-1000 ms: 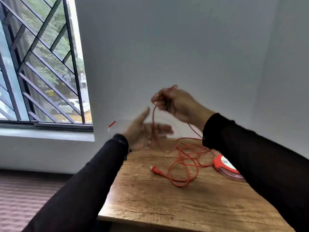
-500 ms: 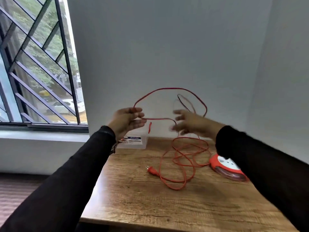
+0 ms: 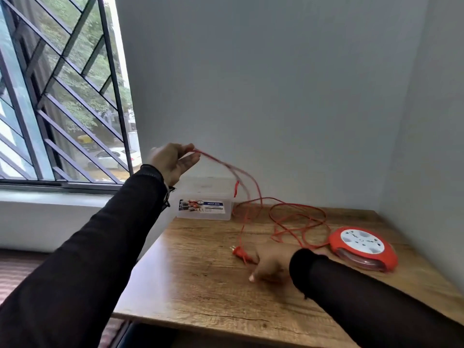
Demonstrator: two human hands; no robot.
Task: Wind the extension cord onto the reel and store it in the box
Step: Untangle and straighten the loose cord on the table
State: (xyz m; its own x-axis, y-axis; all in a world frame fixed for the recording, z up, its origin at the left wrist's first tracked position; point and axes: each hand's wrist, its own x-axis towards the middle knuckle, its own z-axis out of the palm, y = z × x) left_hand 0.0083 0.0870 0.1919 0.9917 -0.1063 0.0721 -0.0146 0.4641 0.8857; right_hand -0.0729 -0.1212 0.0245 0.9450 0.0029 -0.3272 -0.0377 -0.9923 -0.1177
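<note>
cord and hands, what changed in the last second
The right hand let go of the cord and dropped to the table beside the plug. The left hand took a loop and lifted it up and left. The reel and the box stayed put.

Probably a room in a home or small office: a wooden table (image 3: 200, 285) in a bare grey-walled corner, beside a barred window (image 3: 62, 96) overlooking trees and parked cars
</note>
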